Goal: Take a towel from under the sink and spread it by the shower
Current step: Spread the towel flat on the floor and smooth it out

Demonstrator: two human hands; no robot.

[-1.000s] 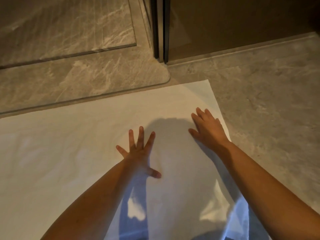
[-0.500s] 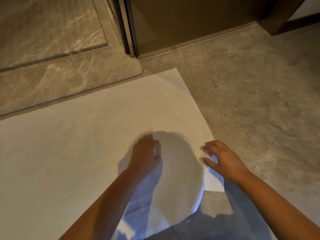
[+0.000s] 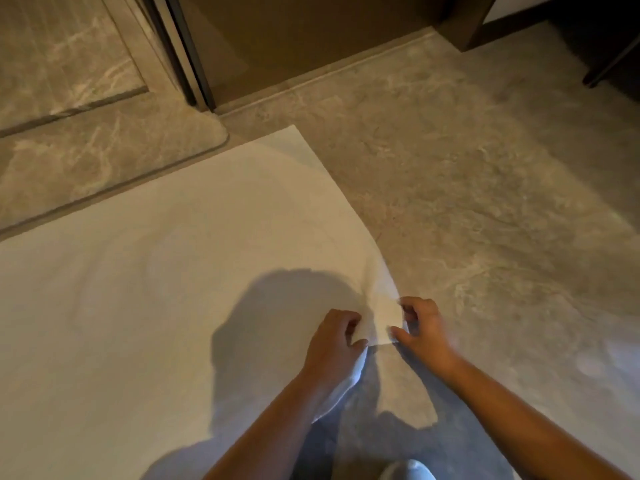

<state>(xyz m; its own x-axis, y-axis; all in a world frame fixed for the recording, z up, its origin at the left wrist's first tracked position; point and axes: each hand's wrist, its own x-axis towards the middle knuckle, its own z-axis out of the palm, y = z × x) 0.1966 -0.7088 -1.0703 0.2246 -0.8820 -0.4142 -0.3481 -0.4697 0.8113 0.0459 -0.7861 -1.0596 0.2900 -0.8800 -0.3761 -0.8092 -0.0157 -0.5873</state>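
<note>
Presently both hands, left hand (image 3: 334, 341) and right hand (image 3: 420, 327), pinch the near corner of the towel (image 3: 173, 289) between their fingers; soft, light and limp, it lies spread on the floor (image 3: 467, 202) beyond them.

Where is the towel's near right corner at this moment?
In the head view, lower centre-right: the towel corner is pinched between the left hand and right hand.

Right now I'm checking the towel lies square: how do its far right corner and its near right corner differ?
The far right corner of the towel lies flat on the floor, untouched; the near right corner is bunched and creased. The left hand and right hand pinch the near corner; nothing holds the far one. Both are white cloth.
</note>
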